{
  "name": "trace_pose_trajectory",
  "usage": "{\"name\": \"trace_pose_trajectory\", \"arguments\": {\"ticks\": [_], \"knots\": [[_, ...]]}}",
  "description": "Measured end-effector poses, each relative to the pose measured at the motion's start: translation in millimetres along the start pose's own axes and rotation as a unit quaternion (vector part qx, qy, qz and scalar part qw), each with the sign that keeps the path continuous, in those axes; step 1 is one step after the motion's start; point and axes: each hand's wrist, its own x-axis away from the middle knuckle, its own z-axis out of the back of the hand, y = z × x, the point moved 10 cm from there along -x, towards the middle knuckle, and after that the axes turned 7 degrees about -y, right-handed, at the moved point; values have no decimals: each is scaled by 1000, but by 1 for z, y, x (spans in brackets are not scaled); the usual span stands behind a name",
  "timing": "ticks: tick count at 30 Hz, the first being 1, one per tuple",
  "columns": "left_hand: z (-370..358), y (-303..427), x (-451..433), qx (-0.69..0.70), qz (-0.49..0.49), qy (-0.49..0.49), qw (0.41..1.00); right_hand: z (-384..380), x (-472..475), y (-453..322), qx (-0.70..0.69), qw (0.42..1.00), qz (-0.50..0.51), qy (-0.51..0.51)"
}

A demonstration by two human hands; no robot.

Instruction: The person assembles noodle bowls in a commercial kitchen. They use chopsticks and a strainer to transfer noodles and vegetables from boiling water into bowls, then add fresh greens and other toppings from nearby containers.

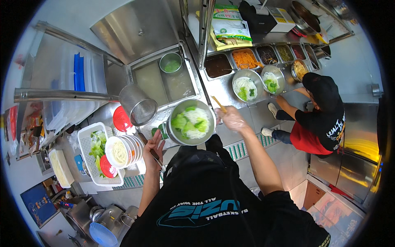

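Observation:
A steel pot (pixel 213 129) of white noodles (pixel 197 115) and green lettuce leaves (pixel 188 123) is in front of me at the counter's near edge. My left hand (pixel 154 148) is left of it, around the dark handle of a wire-mesh strainer (pixel 139 105). The strainer is tilted, its basket raised over the counter and its mouth towards me. My right hand (pixel 233 119), in a clear plastic glove, is at the pot's right rim. It grips a light wooden utensil (pixel 218 104), apparently chopsticks. Whether those fingers also touch the pot is unclear.
Behind is a water-filled cooker (pixel 151 83) with a pot of greens (pixel 171 63). Left are stacked noodle bowls (pixel 112 143) and a white basket (pixel 85 139). A co-worker (pixel 324 114) stands right, by two noodle pots (pixel 256 80) and topping trays (pixel 245 57). A steel post (pixel 206 34) rises behind.

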Motion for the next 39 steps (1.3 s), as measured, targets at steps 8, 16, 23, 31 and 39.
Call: {"name": "trace_pose_trajectory", "arguments": {"ticks": [8, 16, 23, 31, 39], "knots": [[-25, -13, 4, 56, 11, 30, 998, 85, 26, 66, -97, 984, 53, 137], [-52, -30, 11, 99, 90, -12, 991, 84, 3, 97, -113, 979, 16, 169], [-65, 9, -23, 242, 197, -133, 941, 73, -23, 102, -117, 980, 29, 156], [-24, 22, -121, 316, 287, -22, 904, 58, -24, 115, -152, 971, 1, 185], [31, 47, -173, 419, 115, 102, 895, 55, -6, 124, -37, 979, -35, 196]]}}
